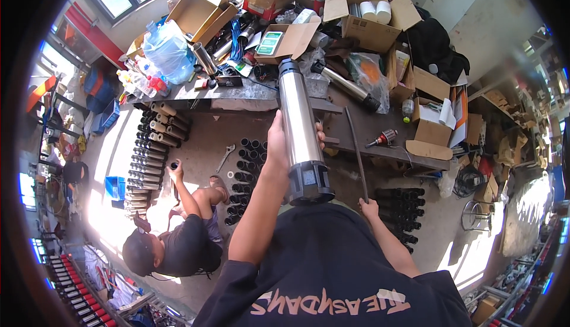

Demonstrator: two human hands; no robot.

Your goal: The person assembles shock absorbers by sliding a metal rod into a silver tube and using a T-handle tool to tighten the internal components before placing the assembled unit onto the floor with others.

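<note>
My left hand (277,143) is wrapped round a shiny steel pump cylinder (300,119), held upright but leaning slightly in front of my chest. It has a narrow dark collar at the top and a black slotted end piece at the bottom; the fingertips show on its right side. Lower and to the right, my right hand (369,209) is closed on the lower end of a long thin dark rod (355,149). The rod slants up to the edge of the workbench (409,156); whether it touches there I cannot tell.
On the bench lie a similar steel cylinder (347,84), a red-wound rotor (383,138), cardboard boxes (371,32) and a water jug (169,51). A co-worker (190,247) sits at left beside rows of metal tubes (145,166). Black tubes (401,211) and a wrench (225,158) lie on the floor.
</note>
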